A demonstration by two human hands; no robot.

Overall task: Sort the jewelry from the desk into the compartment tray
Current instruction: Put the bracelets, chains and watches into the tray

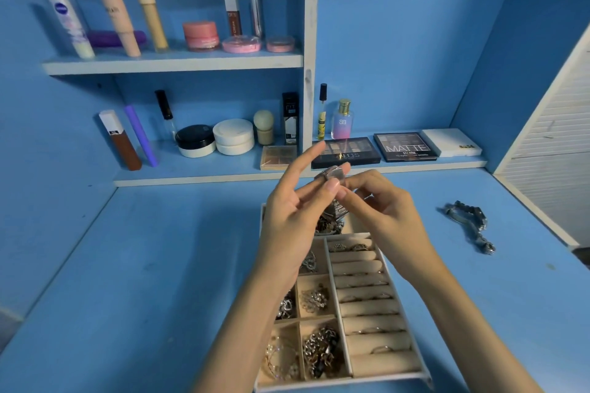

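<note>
The left hand [287, 220] & right hand [383, 210] are both pinching what's prob. a silver watch [332, 174] over the tray [338, 381], risking it slipping into the wrong compartment.

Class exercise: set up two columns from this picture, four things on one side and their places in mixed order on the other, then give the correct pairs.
Things
1. silver watch
2. silver bracelet
3. rings
4. MATTE palette

Places
A. on the lower shelf
B. lying on the desk, right of the compartment tray
C. pinched by the left hand and right hand above the tray
D. tucked between the tray's padded rolls

Pairs: 1-C, 2-B, 3-D, 4-A
</note>
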